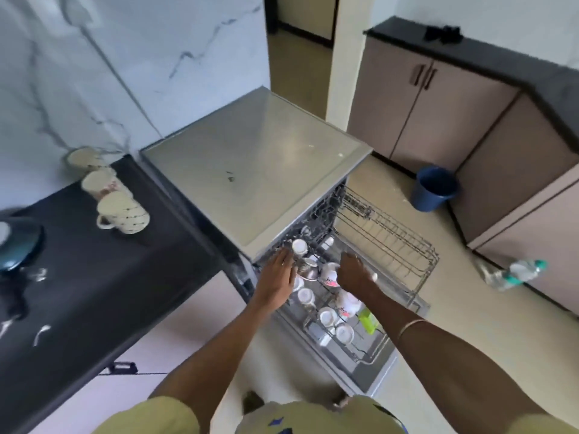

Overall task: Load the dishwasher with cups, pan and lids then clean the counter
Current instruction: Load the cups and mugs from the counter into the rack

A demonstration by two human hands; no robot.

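Head view, places given from the dishwasher (260,170).

- Dishwasher: steel-topped, door down, two wire racks drawn out in front.
- Upper rack (391,233): pulled out to the right front of the dishwasher, wires bare where visible.
- Lower rack (360,349): out over the lowered door, holding upturned white cups (327,316), a floral cup (344,303) and a small steel bowl (308,267).
- Left hand (277,274): at the front edge of the dishwasher, over the back of the lower rack, fingers straight and spread, touching or just above a white cup; contact not clear.
- Right hand (355,272): just right of the left hand, over the same rack, fingers bent downward toward a floral cup; grasp hidden by the back of the hand, cannot tell.
- Bangle (410,327): thin, on the right forearm.
- Black counter (94,277): touching the dishwasher's left side, with wet smears near its front.
- Three cups on counter (123,214): in a row beside the wall, left of the dishwasher, well apart from the hands.
- Dark lid (18,245): far left on the counter, partly cut off.
- Blue bucket (435,187): on the floor right of the dishwasher, against the cabinets (438,104).
- Plastic bottle (517,274): lying on the floor farther right.
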